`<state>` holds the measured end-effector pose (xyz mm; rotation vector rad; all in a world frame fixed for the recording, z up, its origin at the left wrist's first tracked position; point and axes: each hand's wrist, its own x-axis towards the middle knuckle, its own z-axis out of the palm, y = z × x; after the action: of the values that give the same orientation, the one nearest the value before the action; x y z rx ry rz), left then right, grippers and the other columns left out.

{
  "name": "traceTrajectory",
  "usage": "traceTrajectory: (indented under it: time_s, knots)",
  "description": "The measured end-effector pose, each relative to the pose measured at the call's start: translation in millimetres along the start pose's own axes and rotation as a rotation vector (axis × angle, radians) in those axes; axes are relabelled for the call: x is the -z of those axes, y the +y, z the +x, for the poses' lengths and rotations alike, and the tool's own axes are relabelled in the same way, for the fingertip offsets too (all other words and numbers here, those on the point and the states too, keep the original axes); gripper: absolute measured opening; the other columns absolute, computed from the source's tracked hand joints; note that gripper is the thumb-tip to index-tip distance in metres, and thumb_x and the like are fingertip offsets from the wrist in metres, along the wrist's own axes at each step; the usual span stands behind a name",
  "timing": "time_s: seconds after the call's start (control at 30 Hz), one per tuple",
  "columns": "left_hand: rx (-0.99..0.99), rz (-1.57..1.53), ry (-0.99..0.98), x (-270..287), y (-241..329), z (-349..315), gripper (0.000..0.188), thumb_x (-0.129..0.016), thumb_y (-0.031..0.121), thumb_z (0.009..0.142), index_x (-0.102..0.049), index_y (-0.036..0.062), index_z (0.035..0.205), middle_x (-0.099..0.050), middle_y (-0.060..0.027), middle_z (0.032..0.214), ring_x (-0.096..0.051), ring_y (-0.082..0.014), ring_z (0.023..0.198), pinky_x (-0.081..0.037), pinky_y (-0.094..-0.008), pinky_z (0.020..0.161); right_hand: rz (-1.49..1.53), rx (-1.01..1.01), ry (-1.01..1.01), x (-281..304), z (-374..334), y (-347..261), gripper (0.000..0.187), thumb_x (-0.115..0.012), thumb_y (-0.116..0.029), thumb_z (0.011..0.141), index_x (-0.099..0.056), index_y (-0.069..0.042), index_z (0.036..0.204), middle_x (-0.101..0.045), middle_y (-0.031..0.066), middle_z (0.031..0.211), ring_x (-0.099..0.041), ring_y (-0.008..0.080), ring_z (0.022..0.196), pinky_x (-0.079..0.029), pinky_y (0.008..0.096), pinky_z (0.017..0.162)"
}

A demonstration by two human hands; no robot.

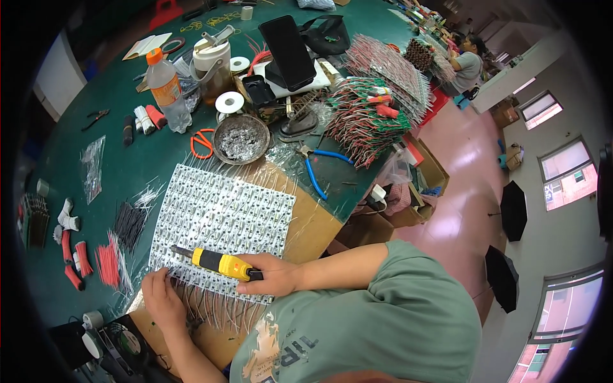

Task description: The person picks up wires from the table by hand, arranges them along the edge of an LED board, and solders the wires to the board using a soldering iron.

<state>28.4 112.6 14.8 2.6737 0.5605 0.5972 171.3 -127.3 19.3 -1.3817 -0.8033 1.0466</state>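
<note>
My right hand (271, 274) is closed round the back end of a yellow and black soldering gun (223, 263), whose dark tip points left over the panel. Under it lies a white panel of small circuit boards (223, 214) in rows, with thin wires across it. More thin wires (220, 309) hang from the panel's near edge. At the panel's lower left corner is my left hand (165, 300), its fingers bent together by the wire ends. Whatever those fingers hold is too small to make out.
Beyond the panel stand a round metal dish of solder scraps (239, 140), blue-handled pliers (319, 159), orange-handled scissors (202, 143), a drink bottle (167, 89) and a phone (287, 54). Black and red wire bundles (131, 226) lie left. Wired boards (367, 118) are piled far right; a co-worker (469, 67) sits beyond.
</note>
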Motion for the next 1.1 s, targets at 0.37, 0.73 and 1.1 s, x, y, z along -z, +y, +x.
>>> traceTrajectory:
  time_s: [0.37,0.73,1.1]
  knots:
    - [-0.025,-0.011,0.082,3,-1,-6,0.022,-0.057,-0.003,0.079,-0.065,0.0018,0.098,-0.061,-0.0177,0.094,-0.058,-0.0362,0.088,-0.048,-0.0420,0.078,-0.036,-0.096,0.028,-3,-5,10,0.048,-0.072,-0.022,0.085,-0.055,-0.005,0.126,-0.062,0.0060,0.096,-0.056,0.0127,0.088,-0.048,0.0308,0.081]
    - [-0.025,-0.040,0.174,11,5,4,0.023,-0.066,-0.007,0.074,-0.067,0.0029,0.095,-0.064,-0.0114,0.088,-0.061,-0.0293,0.082,-0.049,-0.0367,0.072,0.141,-0.138,0.062,10,-12,7,0.011,-0.067,-0.003,0.082,-0.058,-0.006,0.087,-0.056,-0.0016,0.075,-0.052,0.0077,0.068,-0.044,0.0273,0.060]
    - [-0.065,-0.065,0.062,-6,5,2,0.022,-0.067,-0.005,0.074,-0.067,0.0046,0.094,-0.062,-0.0103,0.086,-0.060,-0.0296,0.080,-0.049,-0.0380,0.070,0.084,-0.162,-0.005,9,-7,2,0.013,-0.068,-0.001,0.079,-0.058,-0.004,0.088,-0.057,0.0005,0.075,-0.053,0.0087,0.066,-0.044,0.0269,0.060]
